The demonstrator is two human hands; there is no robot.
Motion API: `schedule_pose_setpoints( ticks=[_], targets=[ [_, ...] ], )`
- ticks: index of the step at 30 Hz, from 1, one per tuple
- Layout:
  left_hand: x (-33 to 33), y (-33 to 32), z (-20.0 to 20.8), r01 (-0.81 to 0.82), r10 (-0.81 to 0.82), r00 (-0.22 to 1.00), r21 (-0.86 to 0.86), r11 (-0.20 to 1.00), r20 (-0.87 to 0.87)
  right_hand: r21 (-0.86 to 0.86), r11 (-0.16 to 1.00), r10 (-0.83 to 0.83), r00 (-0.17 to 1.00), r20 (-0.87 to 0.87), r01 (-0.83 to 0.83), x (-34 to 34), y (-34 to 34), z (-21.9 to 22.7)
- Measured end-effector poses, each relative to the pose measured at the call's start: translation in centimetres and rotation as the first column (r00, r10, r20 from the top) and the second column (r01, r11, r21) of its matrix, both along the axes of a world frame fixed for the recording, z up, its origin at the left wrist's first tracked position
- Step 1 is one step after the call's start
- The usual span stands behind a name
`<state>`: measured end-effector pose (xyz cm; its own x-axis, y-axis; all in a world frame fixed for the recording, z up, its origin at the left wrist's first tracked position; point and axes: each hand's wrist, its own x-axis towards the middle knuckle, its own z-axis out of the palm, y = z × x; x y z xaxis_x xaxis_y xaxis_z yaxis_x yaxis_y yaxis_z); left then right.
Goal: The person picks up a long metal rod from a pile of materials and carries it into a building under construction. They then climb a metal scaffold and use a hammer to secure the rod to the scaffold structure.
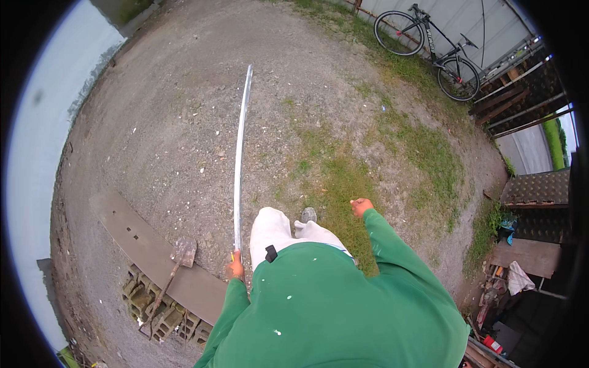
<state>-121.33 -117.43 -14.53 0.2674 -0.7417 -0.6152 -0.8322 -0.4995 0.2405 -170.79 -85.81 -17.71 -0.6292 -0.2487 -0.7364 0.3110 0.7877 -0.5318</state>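
My left hand [235, 268], low by my left thigh, is closed around the near end of a long, straight, silvery metal bar [239, 153]. The bar reaches far forward over the gravel. A small yellow thing [232, 256] shows at the same fingers, too small to name. Out to my right, over a patch of grass, my right hand [361, 207] is closed with its fingers curled, and nothing shows in it. A grey shoe [308, 214] is visible beyond my light trousers [270, 228].
To my left a long grey board [138, 245] lies by stacked concrete blocks [165, 322], with a shovel [183, 252] resting across it. A black bicycle [429, 43] leans at a metal-sheet wall [460, 21], far right. Boards and clutter [527, 257] line the right side.
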Motion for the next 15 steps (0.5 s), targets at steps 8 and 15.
schedule_pose_setpoints(
  ticks=[8,15],
  targets=[
    [-11.9,-15.0,-5.3,0.006,-0.003,0.999,0.046,0.999,-0.051,-0.232,0.966,-0.109,0.993,0.047,0.117,-17.5,-24.1,-2.5],
    [-26.1,-35.4,-1.5,-0.087,0.095,0.994,0.135,0.987,-0.054,0.183,0.969,0.106,0.949,0.298,-0.166,-19.0,-28.0,-6.4]
  ],
)
